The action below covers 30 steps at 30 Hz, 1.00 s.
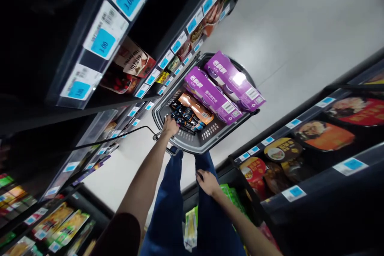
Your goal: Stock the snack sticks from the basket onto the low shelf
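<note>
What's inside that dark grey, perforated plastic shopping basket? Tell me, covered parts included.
Two long purple cup packs, a glossy orange-brown pack and shiny dark packets beside it. They hide most of the floor of the basket, so anything underneath cannot be seen.

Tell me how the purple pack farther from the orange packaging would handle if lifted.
The purple pack would probably stay fairly stiff, given its straight, boxy edges. Its surface may be slippery, judging by the bright glare. It seems unlikely to roll, being long and flat-sided.

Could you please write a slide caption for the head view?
Between store shelves, left hand at the rim of a basket holding purple packs, right hand over a trouser leg.
</note>
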Each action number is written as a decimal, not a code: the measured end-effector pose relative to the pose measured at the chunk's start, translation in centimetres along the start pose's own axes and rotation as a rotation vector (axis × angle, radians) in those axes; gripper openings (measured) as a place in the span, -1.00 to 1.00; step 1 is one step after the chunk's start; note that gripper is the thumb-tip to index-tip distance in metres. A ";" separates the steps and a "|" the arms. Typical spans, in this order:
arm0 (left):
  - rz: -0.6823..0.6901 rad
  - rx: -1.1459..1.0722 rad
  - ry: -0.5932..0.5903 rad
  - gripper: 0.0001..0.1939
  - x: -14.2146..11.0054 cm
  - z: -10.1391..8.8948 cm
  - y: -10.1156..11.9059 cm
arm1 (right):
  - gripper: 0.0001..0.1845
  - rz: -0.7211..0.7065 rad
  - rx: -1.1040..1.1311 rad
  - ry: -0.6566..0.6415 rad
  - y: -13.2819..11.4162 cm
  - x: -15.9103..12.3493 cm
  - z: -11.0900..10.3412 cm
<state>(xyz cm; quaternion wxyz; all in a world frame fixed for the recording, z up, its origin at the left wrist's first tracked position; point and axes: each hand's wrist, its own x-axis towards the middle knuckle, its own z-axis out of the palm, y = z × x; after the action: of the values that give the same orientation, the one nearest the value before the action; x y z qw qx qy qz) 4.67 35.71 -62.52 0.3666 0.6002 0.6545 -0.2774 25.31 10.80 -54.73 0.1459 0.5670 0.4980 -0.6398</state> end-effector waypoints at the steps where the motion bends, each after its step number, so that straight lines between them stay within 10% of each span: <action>1: 0.012 0.012 -0.004 -0.59 0.9 0.3 -0.1 | -0.66 0.005 0.038 0.014 0.0 0.3 -0.1; 8: -0.004 0.056 -0.184 -0.63 5.0 1.5 0.0 | -0.71 0.059 0.160 0.056 0.7 1.1 -0.5; 12: 0.058 -0.052 -0.066 -0.72 4.1 1.5 -0.4 | -0.72 0.055 0.111 0.038 0.6 1.2 -0.5; 25: 0.203 -0.556 0.473 -0.70 -9.6 0.5 -0.3 | -0.68 0.007 -0.345 -0.041 -0.8 -1.5 0.2; 30: 0.259 -0.798 0.570 -0.63 -15.8 1.6 0.2 | -0.37 -0.012 -0.087 0.106 -0.3 -2.2 0.0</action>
<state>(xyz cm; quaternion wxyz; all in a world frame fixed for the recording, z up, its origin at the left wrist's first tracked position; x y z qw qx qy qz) 5.27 25.18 -50.58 0.4054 0.5414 0.7038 0.2171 25.80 10.06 -52.65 0.1400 0.5903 0.5358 -0.5872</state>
